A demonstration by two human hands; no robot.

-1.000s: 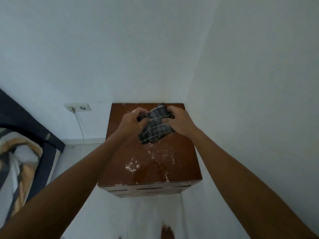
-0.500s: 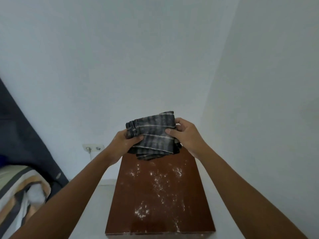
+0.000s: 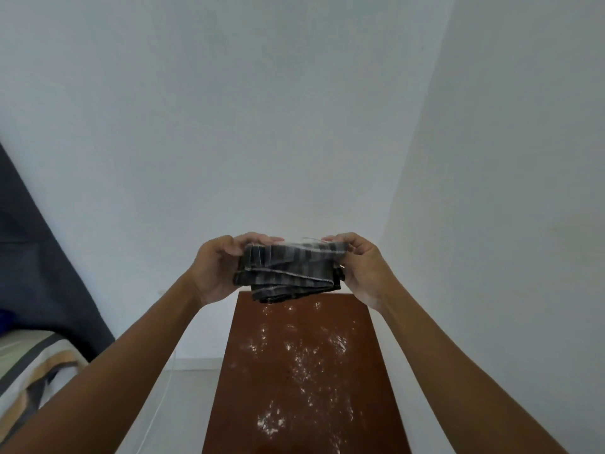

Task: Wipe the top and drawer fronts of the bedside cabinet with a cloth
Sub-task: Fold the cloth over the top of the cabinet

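From the head view, both hands grip the folded grey striped cloth (image 3: 289, 271) in the air above the far edge of the cabinet top (image 3: 304, 371): left hand (image 3: 217, 267) on one end, right hand (image 3: 361, 268) on the other. White dust still speckles the wood, so wiping looks unstarted; drawer fronts are out of sight. Since half a second ago the cloth has been raised slightly and turned flatter.

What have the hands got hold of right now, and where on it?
Both grip a folded striped cloth: the left hand at its left end, the right hand at its right end, above the cabinet top.
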